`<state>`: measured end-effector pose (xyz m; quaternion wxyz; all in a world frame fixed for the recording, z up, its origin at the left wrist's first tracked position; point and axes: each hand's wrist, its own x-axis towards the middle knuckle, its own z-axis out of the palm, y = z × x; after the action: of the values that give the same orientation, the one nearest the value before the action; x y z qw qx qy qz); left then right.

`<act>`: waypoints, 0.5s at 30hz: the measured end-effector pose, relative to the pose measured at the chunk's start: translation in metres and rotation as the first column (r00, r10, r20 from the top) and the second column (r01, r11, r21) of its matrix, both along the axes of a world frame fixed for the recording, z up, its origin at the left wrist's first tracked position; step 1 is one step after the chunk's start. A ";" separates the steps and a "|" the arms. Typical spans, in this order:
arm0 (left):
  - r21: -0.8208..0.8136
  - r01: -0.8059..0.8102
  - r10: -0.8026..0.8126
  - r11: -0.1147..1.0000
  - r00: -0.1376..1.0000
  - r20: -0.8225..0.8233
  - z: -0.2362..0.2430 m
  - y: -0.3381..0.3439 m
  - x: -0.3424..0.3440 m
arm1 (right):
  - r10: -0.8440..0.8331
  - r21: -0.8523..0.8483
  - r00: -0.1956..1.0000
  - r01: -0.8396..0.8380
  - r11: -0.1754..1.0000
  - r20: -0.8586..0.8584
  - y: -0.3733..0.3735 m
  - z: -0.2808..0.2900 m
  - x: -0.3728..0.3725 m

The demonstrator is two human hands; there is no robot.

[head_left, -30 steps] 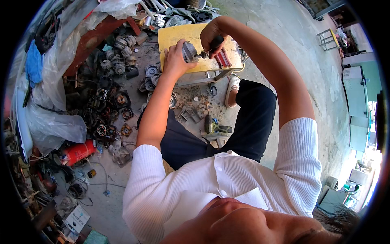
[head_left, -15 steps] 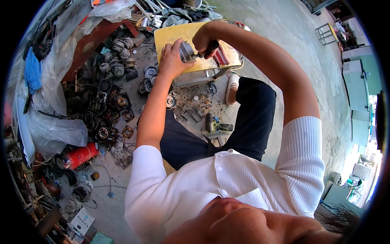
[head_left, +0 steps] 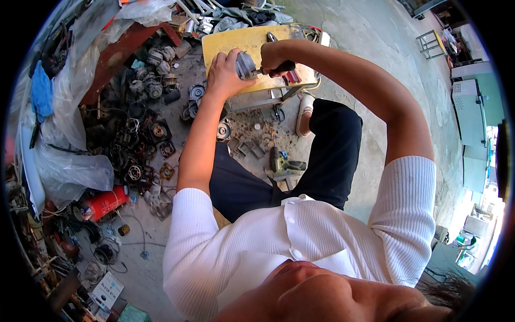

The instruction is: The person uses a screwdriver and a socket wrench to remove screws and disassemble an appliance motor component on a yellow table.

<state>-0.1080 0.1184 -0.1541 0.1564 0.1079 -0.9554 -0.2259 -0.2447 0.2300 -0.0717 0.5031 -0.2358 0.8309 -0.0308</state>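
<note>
My left hand [head_left: 225, 72] is wrapped round a grey metal cylindrical motor part [head_left: 244, 65], held over a worn yellow stool-like table [head_left: 217, 44]. Just to its right, my right hand [head_left: 272, 58] grips a dark-handled tool [head_left: 285, 67], whose metal shaft meets the part's right side; the tool's tip is hidden. A red object [head_left: 293, 76] lies beside my right hand, partly covered by it. At the back of the tabletop, a dark and silver item [head_left: 271, 37] pokes out from behind that hand.
Piles of dismantled motor parts [head_left: 150, 134], plastic sheeting [head_left: 75, 172] and a red cylinder [head_left: 104, 203] crowd the left floor. A green drill [head_left: 280, 161] lies between my legs. My right foot [head_left: 304, 117] is near the table's leg. Pale green cabinets [head_left: 468, 112] and a small stool [head_left: 432, 45] stand right.
My right hand has moved lower and its elbow has swung outward to the right. My left hand has shifted slightly up and left with the metal part still in it.
</note>
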 end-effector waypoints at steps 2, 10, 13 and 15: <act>0.010 -0.017 0.016 1.000 1.000 0.026 0.002 0.001 -0.001 | 0.046 -0.039 0.996 -0.049 0.998 -0.076 0.004 0.006 0.006; 0.029 -0.063 0.061 0.998 0.996 0.065 0.003 0.002 -0.003 | 0.101 -0.320 0.805 -0.343 0.883 -0.585 0.056 -0.043 0.035; 0.047 -0.061 0.058 0.997 0.996 0.069 0.004 -0.001 -0.001 | -0.304 -0.667 0.777 -0.191 0.720 -0.551 0.075 -0.062 0.073; 0.063 -0.052 0.049 0.997 0.998 0.048 0.004 0.002 -0.003 | -0.477 -0.812 0.713 -0.224 0.538 -0.513 0.079 -0.096 0.082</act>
<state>-0.1105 0.1208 -0.1502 0.1365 0.1422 -0.9480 -0.2499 -0.1624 0.3093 -0.1677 -0.0217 -0.3710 0.8510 -0.3710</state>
